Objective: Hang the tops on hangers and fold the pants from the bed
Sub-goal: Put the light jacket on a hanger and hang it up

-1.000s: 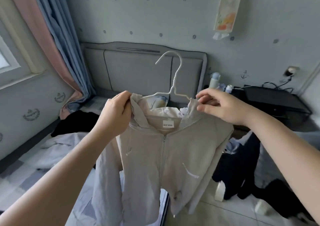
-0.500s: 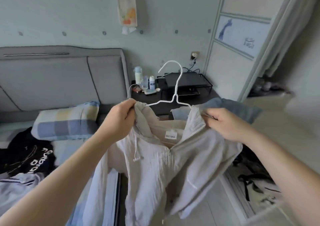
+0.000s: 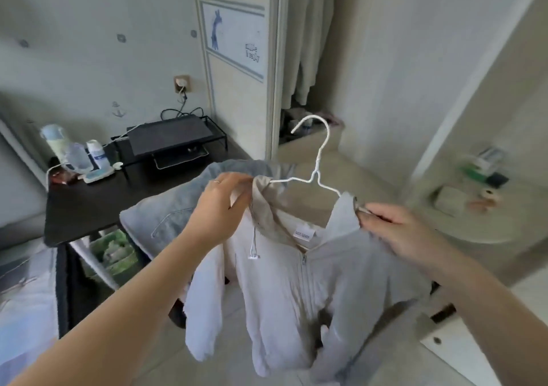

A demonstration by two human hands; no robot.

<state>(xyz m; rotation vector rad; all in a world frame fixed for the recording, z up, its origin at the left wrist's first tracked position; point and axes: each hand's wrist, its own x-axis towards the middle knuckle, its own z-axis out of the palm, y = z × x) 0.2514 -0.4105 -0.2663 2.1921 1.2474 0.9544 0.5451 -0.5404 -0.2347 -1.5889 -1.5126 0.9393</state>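
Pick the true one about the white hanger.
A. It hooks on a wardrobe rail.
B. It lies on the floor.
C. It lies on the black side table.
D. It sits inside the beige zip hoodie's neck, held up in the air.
D: the white hanger runs into the neck of the beige hoodie, its hook free in the air, while the left hand and right hand each hold a shoulder.
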